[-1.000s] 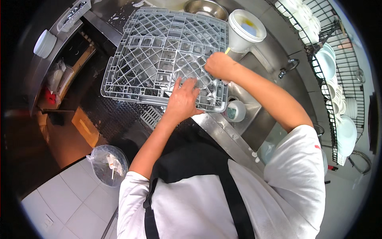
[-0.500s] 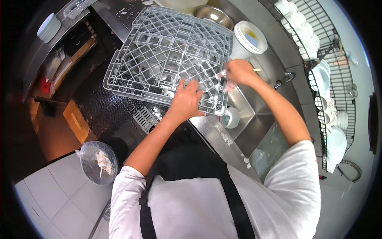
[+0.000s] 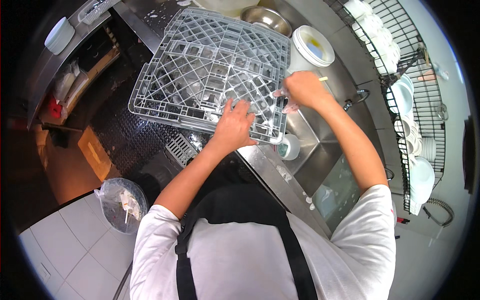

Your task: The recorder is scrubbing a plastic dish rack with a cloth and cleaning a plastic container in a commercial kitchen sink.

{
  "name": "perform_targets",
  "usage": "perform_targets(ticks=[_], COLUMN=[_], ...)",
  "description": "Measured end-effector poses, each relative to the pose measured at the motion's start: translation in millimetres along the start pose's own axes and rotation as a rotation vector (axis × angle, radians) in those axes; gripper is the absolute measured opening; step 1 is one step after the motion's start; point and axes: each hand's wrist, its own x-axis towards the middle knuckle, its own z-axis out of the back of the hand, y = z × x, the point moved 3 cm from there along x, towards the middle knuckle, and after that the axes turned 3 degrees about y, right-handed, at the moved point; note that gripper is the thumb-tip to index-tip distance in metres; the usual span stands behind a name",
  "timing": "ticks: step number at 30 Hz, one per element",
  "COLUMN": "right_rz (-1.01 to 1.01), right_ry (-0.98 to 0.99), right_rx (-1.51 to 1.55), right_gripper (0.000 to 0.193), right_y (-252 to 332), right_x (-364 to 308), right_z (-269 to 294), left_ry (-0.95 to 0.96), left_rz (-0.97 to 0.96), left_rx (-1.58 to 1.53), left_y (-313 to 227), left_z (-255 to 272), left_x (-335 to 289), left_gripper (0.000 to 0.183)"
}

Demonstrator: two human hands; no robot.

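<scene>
A grey plastic dish rack (image 3: 200,75) lies with its lattice face up across the counter and the sink's edge, and pale shapes show through the openings. My left hand (image 3: 233,125) grips its near edge, fingers curled over the lattice and thumb on the front side. At the rack's right side my right hand (image 3: 302,90) is closed round a crumpled, wet-looking pinkish cloth (image 3: 290,106), pressed against the frame. The cloth is partly hidden by the hand. Below the rack's near right corner, a white cup-like container (image 3: 290,147) with something greenish inside sits by the sink.
A white bucket (image 3: 312,46) and a steel bowl (image 3: 266,20) stand beyond the rack. The steel sink (image 3: 320,159) and its faucet (image 3: 356,100) lie to the right. Wire shelves (image 3: 417,70) hold white dishes. A lined bin (image 3: 121,205) stands at lower left.
My right hand has shifted slightly up and left along the rack's right side with the pinkish cloth. The left hand keeps its place on the rack.
</scene>
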Motion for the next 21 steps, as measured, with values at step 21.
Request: perform_targets(ticks=[21], right_rz=[-0.117], right_ry=[-0.102], right_rx=[0.171], right_gripper=[0.018], right_y=[-23], right_x=[21], right_z=[-16], left_ry=[0.051], left_rz=[0.020], left_rx=[0.042], left_y=[1], left_z=[0], left_x=[1], left_gripper=[0.078])
